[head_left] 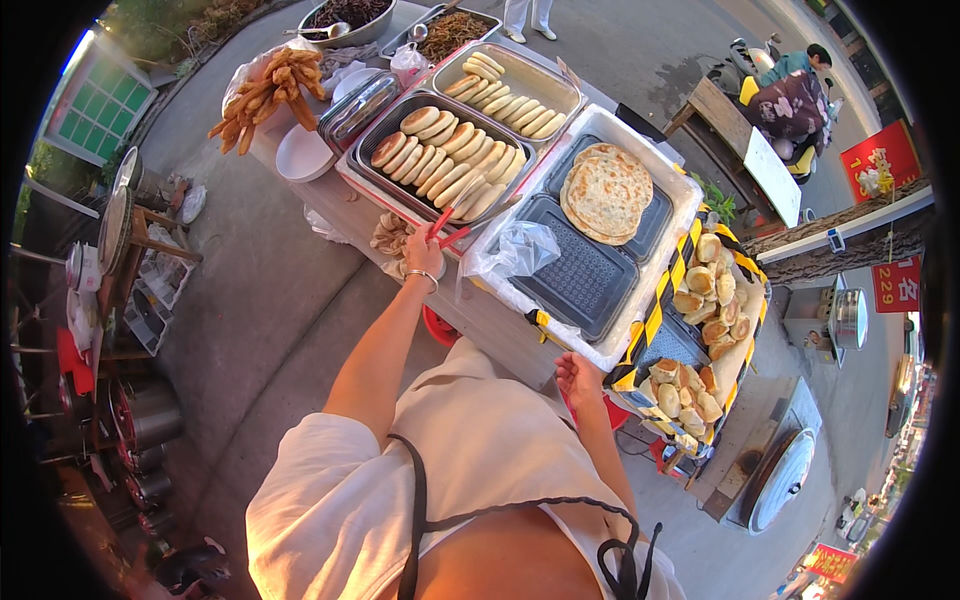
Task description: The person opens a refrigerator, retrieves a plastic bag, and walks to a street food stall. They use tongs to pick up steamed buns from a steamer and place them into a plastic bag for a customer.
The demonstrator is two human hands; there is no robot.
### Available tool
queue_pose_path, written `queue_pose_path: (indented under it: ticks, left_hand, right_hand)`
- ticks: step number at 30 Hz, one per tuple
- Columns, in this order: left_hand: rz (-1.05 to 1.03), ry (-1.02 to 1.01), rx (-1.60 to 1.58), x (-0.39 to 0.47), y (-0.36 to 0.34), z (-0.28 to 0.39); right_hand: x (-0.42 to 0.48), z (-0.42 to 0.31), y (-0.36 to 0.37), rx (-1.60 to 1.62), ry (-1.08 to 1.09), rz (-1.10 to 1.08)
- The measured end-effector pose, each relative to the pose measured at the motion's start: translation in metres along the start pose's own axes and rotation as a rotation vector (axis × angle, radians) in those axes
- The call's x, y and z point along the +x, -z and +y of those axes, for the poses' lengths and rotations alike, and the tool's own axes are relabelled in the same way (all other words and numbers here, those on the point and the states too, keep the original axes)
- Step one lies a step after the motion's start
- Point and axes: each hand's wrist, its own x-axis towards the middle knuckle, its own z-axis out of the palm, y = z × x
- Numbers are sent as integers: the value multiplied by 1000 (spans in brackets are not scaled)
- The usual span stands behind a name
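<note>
My left hand (pixel 424 253), with a bracelet at its wrist, grips red-handled metal tongs (pixel 455 238). Their two arms are spread over the near corner of a dark tray (pixel 367 166) filled with rows of round browned flatbreads (pixel 439 161). The tong tips lie close to the last breads; whether they touch is unclear. My right hand (pixel 581 379) is low beside the near edge of a white foam box (pixel 600 352), fingers curled, and its palm is partly hidden. Inside that box, large flat pancakes (pixel 606 193) are stacked on dark perforated trays (pixel 577 259), near a crumpled clear plastic bag (pixel 525 247).
Fried dough sticks (pixel 274 94) jut out at the table's left end, by white plates (pixel 304 154). Another metal tray (pixel 551 79) holds paler flatbreads. A tape-edged box (pixel 739 390) of small buns stands right, near a lidded round pan (pixel 780 484). A person (pixel 795 71) is beside a scooter.
</note>
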Motion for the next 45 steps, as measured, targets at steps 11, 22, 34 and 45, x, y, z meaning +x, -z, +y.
queue_pose_path:
  ticks: [11, 22, 34, 45]
  left_hand:
    - [-58, -47, 17, -5, -15, 18]
    - [-32, -185, 88, -57, 23, 71]
    - [-292, -428, 279, -72, -21, 82]
    - [-1061, -187, -367, -160, 19, 144]
  right_hand:
    - [6, 1, 5, 6, 0, -36]
    - [-4, 2, 5, -16, 47, -20]
    - [-12, -1, -10, -164, 72, -92]
    - [-51, -37, -56, 492, 283, -514]
